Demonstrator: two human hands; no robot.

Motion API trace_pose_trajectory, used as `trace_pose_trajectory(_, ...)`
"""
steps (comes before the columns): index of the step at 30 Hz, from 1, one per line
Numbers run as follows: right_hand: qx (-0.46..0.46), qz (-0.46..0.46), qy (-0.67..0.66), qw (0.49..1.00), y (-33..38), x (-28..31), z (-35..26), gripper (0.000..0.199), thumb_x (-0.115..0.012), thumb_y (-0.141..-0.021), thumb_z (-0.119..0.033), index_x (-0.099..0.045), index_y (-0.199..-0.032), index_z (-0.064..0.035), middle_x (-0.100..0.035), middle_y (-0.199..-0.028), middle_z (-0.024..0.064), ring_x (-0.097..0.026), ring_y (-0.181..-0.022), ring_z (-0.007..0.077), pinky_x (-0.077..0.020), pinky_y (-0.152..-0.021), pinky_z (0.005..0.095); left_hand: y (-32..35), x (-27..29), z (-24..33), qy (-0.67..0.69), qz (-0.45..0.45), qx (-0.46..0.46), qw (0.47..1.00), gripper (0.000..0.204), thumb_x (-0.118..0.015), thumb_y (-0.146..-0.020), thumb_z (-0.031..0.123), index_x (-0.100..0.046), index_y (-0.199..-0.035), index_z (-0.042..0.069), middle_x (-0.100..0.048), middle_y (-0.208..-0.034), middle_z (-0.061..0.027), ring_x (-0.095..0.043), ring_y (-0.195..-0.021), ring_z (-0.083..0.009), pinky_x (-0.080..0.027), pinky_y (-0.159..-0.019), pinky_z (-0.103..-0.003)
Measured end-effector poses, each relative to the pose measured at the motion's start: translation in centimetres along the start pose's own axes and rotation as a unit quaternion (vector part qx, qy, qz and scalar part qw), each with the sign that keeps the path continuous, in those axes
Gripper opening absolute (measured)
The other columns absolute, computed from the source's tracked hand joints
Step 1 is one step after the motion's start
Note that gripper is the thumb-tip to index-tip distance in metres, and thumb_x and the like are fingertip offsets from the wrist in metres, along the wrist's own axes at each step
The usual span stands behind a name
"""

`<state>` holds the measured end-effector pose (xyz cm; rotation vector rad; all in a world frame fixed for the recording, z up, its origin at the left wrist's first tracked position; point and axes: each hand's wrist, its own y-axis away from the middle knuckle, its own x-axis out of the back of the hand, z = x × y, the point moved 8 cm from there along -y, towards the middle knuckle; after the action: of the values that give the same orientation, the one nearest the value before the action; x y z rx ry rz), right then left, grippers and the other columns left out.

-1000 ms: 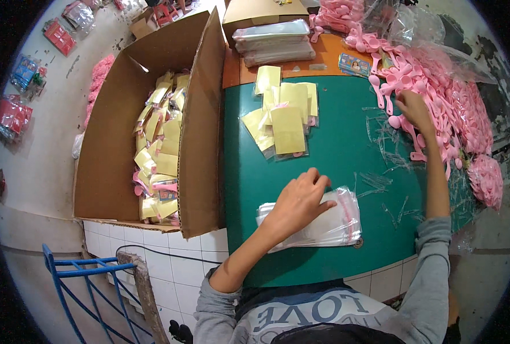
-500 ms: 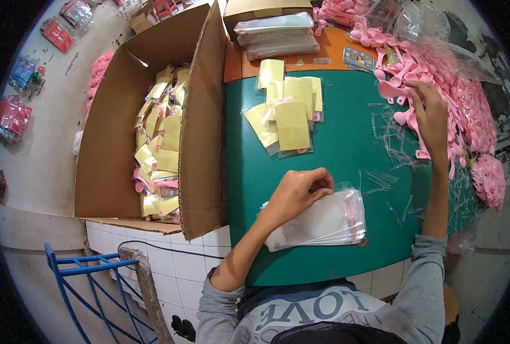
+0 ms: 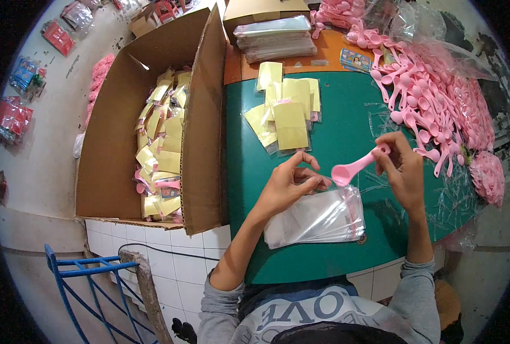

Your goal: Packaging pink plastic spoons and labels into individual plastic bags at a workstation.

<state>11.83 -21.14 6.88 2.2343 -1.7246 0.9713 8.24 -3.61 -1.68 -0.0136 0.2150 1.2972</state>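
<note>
Pinched by the end of its handle, a pink measuring spoon (image 3: 349, 172) is in my right hand (image 3: 402, 172), its bowl pointing left toward my other hand. My left hand (image 3: 291, 186) hovers over the far left part of a stack of clear plastic bags (image 3: 318, 221), fingers curved and apart, holding nothing that I can see. The bags lie flat near the table's front edge, their flap ends to the right. To the right spreads a large heap of pink spoons (image 3: 424, 109).
Packets with yellow cards (image 3: 291, 126) lie on the green table (image 3: 347, 109). A tall cardboard box (image 3: 203, 132) of similar packets stands left. Behind are stacked clear bags (image 3: 275, 37) and small printed cards (image 3: 355, 59). Thin plastic strips (image 3: 387, 135) litter the right side.
My right hand has come from the spoon heap toward the bag stack, bringing a pink measuring spoon. My left hand has shifted slightly up and its fingers have spread.
</note>
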Motion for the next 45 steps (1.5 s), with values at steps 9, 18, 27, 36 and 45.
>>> trace_pose_trajectory(9,-0.006,0.116,-0.142,0.983,1.0,0.7,-0.2,0.017,-0.060,-0.082,-0.003,-0.045,-0.090,-0.0010,-0.056,-0.074,0.0051,-0.055,-0.060,0.0084,-0.0446,-0.050,0.0206,-0.2,0.4,-0.9,-0.017,0.000,0.042,0.999,0.021,-0.061,-0.082,0.005,-0.048,-0.098,0.004,-0.065,-0.086,-0.0100,-0.061,-0.080,-0.0113,-0.048,-0.066,-0.023)
trace_pose_trajectory(18,-0.018,-0.035,-0.016,0.999,0.6,-1.4,0.5,0.019,-0.061,-0.080,-0.002,-0.044,-0.089,-0.0020,-0.054,-0.070,0.0053,-0.054,-0.059,0.0077,-0.0443,-0.051,0.0220,0.2,2.2,-0.3,0.011,0.082,0.045,0.996,0.025,-0.063,-0.081,0.009,-0.051,-0.102,0.005,-0.065,-0.087,-0.0092,-0.062,-0.078,-0.0125,-0.048,-0.064,-0.022)
trace_pose_trajectory(27,0.028,0.150,-0.183,0.971,1.7,0.3,0.4,0.020,-0.058,-0.082,0.000,-0.041,-0.093,-0.0025,-0.054,-0.077,0.0059,-0.055,-0.062,0.0088,-0.0470,-0.053,0.0206,0.1,0.4,-0.1,0.031,0.016,0.042,0.998,0.033,-0.066,-0.077,0.007,-0.050,-0.106,0.004,-0.066,-0.083,-0.0092,-0.061,-0.075,-0.0105,-0.048,-0.064,-0.021)
trace_pose_trajectory(36,0.031,0.143,-0.207,0.967,2.1,-0.2,0.3,0.021,-0.059,-0.082,0.000,-0.041,-0.093,-0.0024,-0.054,-0.078,0.0065,-0.056,-0.062,0.0093,-0.0475,-0.054,0.0205,0.0,0.0,-0.4,0.002,0.015,0.052,0.999,0.035,-0.067,-0.077,0.006,-0.050,-0.107,0.003,-0.066,-0.080,-0.0100,-0.061,-0.073,-0.0107,-0.048,-0.065,-0.022)
trace_pose_trajectory(45,0.034,0.131,-0.214,0.967,2.4,-1.5,0.3,0.021,-0.059,-0.082,0.001,-0.042,-0.094,-0.0025,-0.055,-0.078,0.0073,-0.056,-0.061,0.0095,-0.0473,-0.053,0.0205,0.4,-0.4,-0.2,-0.043,-0.007,0.064,0.997,0.036,-0.067,-0.077,0.008,-0.050,-0.109,0.004,-0.066,-0.082,-0.0103,-0.061,-0.077,-0.0111,-0.048,-0.070,-0.024)
